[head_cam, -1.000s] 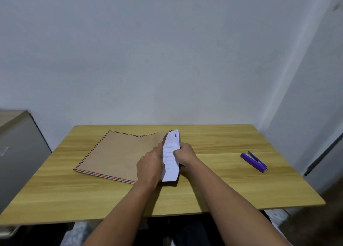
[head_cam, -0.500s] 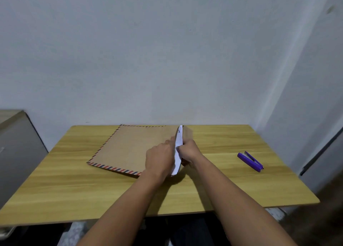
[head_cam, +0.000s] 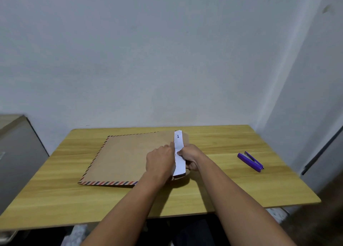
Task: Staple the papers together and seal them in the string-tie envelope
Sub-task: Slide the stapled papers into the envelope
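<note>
**Papers at the mouth of the envelope**

Head view: a brown envelope with a red-and-blue striped border lies flat on the wooden table. At its right end stand the white papers, bent upward, a printed "1" near their top edge; their lower part sits at the envelope's open end. The right hand grips the papers from the right, fingers curled round them. The left hand rests on the envelope just beside the papers, fingertips at the opening; whether it pinches the flap cannot be told. A purple stapler lies well apart on the right.
</note>
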Demonstrator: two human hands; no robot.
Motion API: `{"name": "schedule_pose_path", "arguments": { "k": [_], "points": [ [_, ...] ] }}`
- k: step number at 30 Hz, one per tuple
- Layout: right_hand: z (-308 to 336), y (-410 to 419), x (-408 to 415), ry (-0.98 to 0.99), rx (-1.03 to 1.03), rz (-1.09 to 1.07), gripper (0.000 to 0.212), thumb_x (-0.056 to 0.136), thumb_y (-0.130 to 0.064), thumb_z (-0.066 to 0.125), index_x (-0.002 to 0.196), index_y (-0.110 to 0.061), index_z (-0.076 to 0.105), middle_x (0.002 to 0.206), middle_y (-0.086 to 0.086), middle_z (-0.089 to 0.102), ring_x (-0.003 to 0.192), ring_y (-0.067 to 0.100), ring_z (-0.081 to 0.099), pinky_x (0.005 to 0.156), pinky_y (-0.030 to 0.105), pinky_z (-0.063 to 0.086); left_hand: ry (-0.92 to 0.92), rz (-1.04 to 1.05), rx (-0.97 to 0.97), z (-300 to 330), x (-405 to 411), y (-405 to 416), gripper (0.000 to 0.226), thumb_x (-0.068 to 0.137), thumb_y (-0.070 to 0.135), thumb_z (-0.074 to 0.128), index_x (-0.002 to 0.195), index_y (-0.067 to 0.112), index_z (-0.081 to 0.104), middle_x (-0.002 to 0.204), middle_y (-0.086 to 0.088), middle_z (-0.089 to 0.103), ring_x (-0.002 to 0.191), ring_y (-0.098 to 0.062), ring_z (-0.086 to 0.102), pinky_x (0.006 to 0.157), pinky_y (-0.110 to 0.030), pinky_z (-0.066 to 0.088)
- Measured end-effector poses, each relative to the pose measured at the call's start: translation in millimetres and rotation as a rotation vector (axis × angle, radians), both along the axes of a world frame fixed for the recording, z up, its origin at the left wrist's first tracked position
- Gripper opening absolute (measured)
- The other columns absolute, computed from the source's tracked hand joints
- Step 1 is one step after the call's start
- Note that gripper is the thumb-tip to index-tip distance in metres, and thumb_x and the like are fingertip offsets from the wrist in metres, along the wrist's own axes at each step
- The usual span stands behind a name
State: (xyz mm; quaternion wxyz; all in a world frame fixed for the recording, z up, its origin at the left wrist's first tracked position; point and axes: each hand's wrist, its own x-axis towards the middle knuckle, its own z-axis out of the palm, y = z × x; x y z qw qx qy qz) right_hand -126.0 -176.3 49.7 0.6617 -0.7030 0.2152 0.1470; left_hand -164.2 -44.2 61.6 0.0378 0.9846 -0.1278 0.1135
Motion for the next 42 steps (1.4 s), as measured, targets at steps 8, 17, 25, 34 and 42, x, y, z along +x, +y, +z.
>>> {"name": "schedule_pose_path", "arguments": {
  "k": [8,17,25,34,42],
  "points": [
    [-5.4,6.5,2.8,0.086,0.057,-0.049,0.032,0.110,-0.022,0.042,0.088,-0.010,0.062,0.051,0.005,0.061,0.041,0.017,0.057,0.034,0.021,0.041,-0.023,-0.086,-0.063,4.5,-11.5,-17.6,0.069,0.093,0.016,0.056,0.157,0.021,0.030,0.119,-0.007,0.067,0.103,-0.033,0.065,0.073,-0.041,0.048],
    [-20.3,17.6,3.0,0.068,0.083,0.028,0.027,0.100,-0.007,0.042,0.110,-0.005,0.067,0.067,0.008,0.063,0.056,0.022,0.056,0.050,0.030,0.048,0.091,-0.008,-0.064,-7.4,-4.1,-8.2,0.067,0.082,0.017,0.068,0.144,0.020,0.044,0.107,-0.005,0.070,0.098,-0.033,0.066,0.064,-0.035,0.039],
    [-22.3,15.3,-5.5,-0.009,-0.049,0.211,0.032,0.089,0.003,0.045,0.105,-0.010,0.068,0.094,0.013,0.073,0.088,0.034,0.073,0.074,0.041,0.063,0.096,0.053,-0.400,-28.6,24.1,37.0,0.043,0.102,0.034,0.044,0.143,0.030,0.051,0.120,-0.003,0.073,0.110,-0.032,0.065,0.082,-0.041,0.054],
    [-42.5,18.5,11.3,-0.131,-0.294,0.079,0.030,0.083,0.011,0.046,0.101,0.010,0.070,0.089,0.022,0.073,0.072,0.033,0.068,0.071,0.044,0.065,0.273,0.069,-0.118,-64.6,38.2,131.9,0.056,0.103,0.057,0.031,0.152,0.031,0.039,0.168,-0.004,0.026,0.157,-0.036,0.009,0.122,-0.062,0.012],
    [-45.4,41.0,16.3,-0.204,-0.418,0.072,0.013,0.088,-0.001,0.066,0.090,-0.006,0.078,0.087,0.012,0.076,0.075,0.030,0.073,0.064,0.037,0.063,0.318,0.080,-0.110,-91.8,33.9,139.0,0.073,0.097,0.072,0.014,0.162,0.039,0.016,0.173,-0.001,0.003,0.157,-0.036,-0.010,0.124,-0.060,-0.007]
  ]
}}
